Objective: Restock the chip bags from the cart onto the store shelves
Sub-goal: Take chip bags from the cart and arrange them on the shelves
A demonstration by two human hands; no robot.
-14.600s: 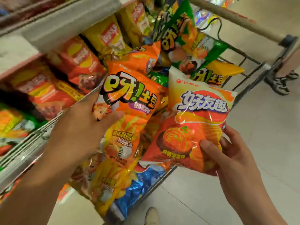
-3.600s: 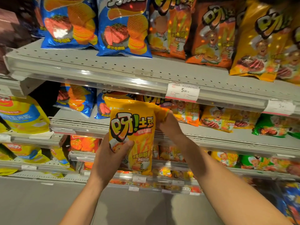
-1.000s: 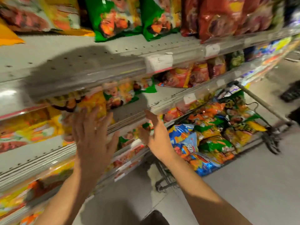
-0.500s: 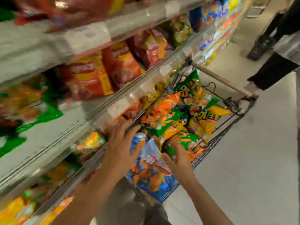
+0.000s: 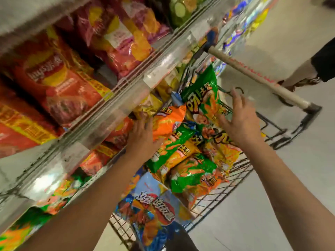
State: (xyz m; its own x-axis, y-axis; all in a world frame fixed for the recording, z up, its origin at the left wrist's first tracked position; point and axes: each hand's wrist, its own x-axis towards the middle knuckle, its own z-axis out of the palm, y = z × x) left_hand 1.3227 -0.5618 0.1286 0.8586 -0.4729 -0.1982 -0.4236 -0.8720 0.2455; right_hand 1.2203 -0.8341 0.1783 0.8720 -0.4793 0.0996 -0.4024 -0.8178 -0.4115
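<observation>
The wire cart (image 5: 241,171) stands beside the shelves, piled with chip bags. An orange bag (image 5: 168,120) lies at the top of the pile with a tall green bag (image 5: 201,91) leaning behind it. A blue bag (image 5: 154,212) sits at the near end. My left hand (image 5: 143,136) reaches in with fingers spread, touching the orange bag's left side. My right hand (image 5: 241,120) hovers with spread fingers over the green bag and a yellow bag (image 5: 223,151). Neither hand holds anything.
The store shelves (image 5: 126,91) run along the left, stocked with red bags (image 5: 59,84) and pink-red bags (image 5: 125,37). The cart handle (image 5: 257,78) crosses the upper right. Another person's leg (image 5: 304,69) stands on the floor beyond the cart.
Both hands have moved further into the cart, from the blue bag up toward the orange and green bags. The view has swung closer over the cart.
</observation>
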